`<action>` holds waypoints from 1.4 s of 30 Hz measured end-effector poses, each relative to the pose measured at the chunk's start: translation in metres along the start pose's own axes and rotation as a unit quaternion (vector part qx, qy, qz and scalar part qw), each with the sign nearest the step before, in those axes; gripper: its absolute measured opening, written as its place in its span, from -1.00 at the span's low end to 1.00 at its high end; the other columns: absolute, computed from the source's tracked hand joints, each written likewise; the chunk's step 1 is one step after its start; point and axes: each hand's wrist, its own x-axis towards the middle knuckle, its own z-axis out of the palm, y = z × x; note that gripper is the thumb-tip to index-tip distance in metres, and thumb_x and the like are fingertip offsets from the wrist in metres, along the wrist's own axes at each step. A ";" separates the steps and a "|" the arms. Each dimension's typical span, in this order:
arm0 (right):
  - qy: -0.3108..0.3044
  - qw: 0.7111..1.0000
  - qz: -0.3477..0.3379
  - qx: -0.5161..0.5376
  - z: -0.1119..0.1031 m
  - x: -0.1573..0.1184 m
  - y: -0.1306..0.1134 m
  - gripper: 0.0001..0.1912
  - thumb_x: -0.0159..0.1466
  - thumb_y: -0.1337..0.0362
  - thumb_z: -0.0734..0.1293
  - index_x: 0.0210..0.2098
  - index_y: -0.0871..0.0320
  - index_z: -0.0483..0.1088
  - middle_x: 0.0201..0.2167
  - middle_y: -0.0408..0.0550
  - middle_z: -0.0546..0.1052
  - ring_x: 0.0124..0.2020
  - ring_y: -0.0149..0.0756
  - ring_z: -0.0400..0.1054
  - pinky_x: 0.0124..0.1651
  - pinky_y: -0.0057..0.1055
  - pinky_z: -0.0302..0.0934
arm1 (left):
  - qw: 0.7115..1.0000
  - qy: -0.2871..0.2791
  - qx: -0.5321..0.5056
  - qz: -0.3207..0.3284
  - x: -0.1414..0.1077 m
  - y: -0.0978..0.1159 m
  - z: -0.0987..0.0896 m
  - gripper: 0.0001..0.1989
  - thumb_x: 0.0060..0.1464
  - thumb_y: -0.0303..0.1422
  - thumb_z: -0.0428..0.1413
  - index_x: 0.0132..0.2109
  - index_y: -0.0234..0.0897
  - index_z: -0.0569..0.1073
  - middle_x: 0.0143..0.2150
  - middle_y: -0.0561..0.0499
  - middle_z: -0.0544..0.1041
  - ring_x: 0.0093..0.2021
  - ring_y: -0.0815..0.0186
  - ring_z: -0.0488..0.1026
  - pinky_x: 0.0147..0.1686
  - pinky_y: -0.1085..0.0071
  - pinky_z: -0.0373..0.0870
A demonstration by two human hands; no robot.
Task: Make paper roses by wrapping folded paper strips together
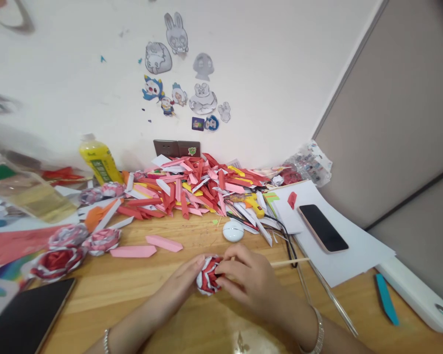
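Far to the left of the white egg-shaped case (233, 230) lay one flat black slab (29, 317), smooth and hard-edged, with a clear plastic bottle (33, 194) beyond it. Then roses, three in a cluster left of the case: two crumpled pink-and-white ones (102, 240) and one red-and-white (59, 263), all curled paper. One yellow-labelled bottle (101, 160) leaned farther back, and two flat pink strips (133, 251) with pointed ends lay nearer the case. Here came the left hand (182, 278), part-closed, cupping the held rose (207, 278), whose red, white-edged paper layers sat just in front of the case! Behind the case rose a heap of folded strips (199, 182), crisp and too many to count. The right hand (249, 278), half curled in front of the case, had fingertips on the petals; whether they pinched one, I couldn't tell. To the case's right came one yellow glue gun (254, 204), one thin wooden stick (290, 262), one smooth phone (324, 228) and one turquoise strip (387, 299).
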 end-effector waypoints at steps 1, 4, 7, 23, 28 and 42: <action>-0.002 1.000 -0.001 -0.008 0.000 0.000 0.000 -0.84 0.27 0.30 0.21 -0.30 0.18 0.41 -0.35 -0.03 0.42 -0.40 -0.36 0.29 -0.37 -0.46 0.16 | 1.000 0.001 0.023 0.004 -0.001 0.002 0.000 -0.65 0.17 -0.12 -0.08 -0.13 -0.25 0.46 -0.08 -0.04 0.55 -0.01 0.17 0.40 0.07 0.25 0.24; -0.023 0.999 -0.017 -0.043 -0.001 0.001 0.001 -0.79 0.28 0.31 0.17 -0.40 0.19 0.39 -0.45 -0.06 0.40 -0.47 -0.37 0.25 -0.45 -0.45 0.07 | 0.997 0.002 0.082 0.005 -0.003 0.013 0.005 -0.61 0.14 -0.12 -0.08 -0.08 -0.27 0.45 -0.01 -0.05 0.53 0.03 0.19 0.38 0.09 0.32 0.23; -0.044 0.995 -0.058 -0.073 -0.004 0.003 0.002 -0.72 0.30 0.32 0.12 -0.45 0.19 0.38 -0.51 -0.09 0.38 -0.51 -0.38 0.21 -0.49 -0.44 -0.01 | 0.992 0.009 0.128 0.011 -0.006 0.022 0.011 -0.59 0.12 -0.12 -0.08 -0.07 -0.28 0.46 -0.01 -0.06 0.53 0.01 0.20 0.40 0.08 0.36 0.24; 0.007 0.970 -0.143 -0.196 0.004 -0.002 0.001 -0.80 0.31 0.37 0.16 -0.39 0.19 0.36 -0.54 -0.10 0.37 -0.51 -0.34 0.18 -0.48 -0.39 -0.05 | 0.987 0.025 0.157 0.007 -0.008 0.033 0.018 -0.62 0.09 -0.13 -0.09 -0.13 -0.22 0.50 -0.09 -0.02 0.57 -0.05 0.17 0.42 0.03 0.32 0.29; -0.016 0.979 -0.103 -0.176 0.003 0.001 -0.001 -0.69 0.34 0.38 0.07 -0.43 0.19 0.36 -0.57 -0.10 0.35 -0.54 -0.34 0.15 -0.52 -0.37 -0.09 | 0.988 0.018 0.149 0.024 -0.007 0.030 0.018 -0.65 0.11 -0.15 -0.08 -0.16 -0.20 0.51 -0.13 0.02 0.59 -0.10 0.21 0.44 -0.01 0.35 0.31; 0.003 0.983 -0.097 -0.155 -0.001 0.001 0.001 -0.66 0.35 0.37 0.04 -0.44 0.20 0.34 -0.57 -0.10 0.34 -0.54 -0.35 0.14 -0.50 -0.38 -0.10 | 0.990 0.002 0.142 0.009 -0.007 0.030 0.016 -0.62 0.13 -0.16 -0.10 -0.14 -0.25 0.49 -0.13 -0.01 0.58 -0.12 0.22 0.44 -0.03 0.37 0.32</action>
